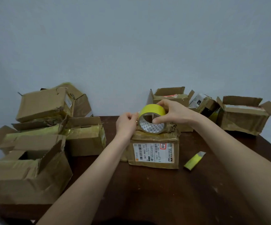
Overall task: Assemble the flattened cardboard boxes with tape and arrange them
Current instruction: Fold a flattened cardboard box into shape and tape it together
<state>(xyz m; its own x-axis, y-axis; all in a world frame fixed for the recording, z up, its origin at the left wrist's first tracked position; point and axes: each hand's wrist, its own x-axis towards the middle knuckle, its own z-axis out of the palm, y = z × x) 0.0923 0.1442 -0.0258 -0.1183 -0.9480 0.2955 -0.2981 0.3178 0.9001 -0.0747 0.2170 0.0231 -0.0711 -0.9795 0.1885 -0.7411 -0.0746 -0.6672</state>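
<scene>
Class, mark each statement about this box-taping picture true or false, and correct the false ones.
1. The right hand holds the yellow tape roll over the labelled box. True.
2. The left hand hangs clear of the roll. False: it pinches the roll's edge.
3. A small yellow piece lies on the table right of the labelled box. True.
4. Every box on the left is taped shut. False: the nearest left box stands open, flaps up.

Tape roll (151, 120) is resting on a box (154, 153) at the middle of the table (147, 192).
A heap of boxes (42, 104) is crowding the left edge, a row of boxes (243, 117) is lining the far edge toward the right corner, and a short strip (194, 160) is lying just right of the middle box.
</scene>
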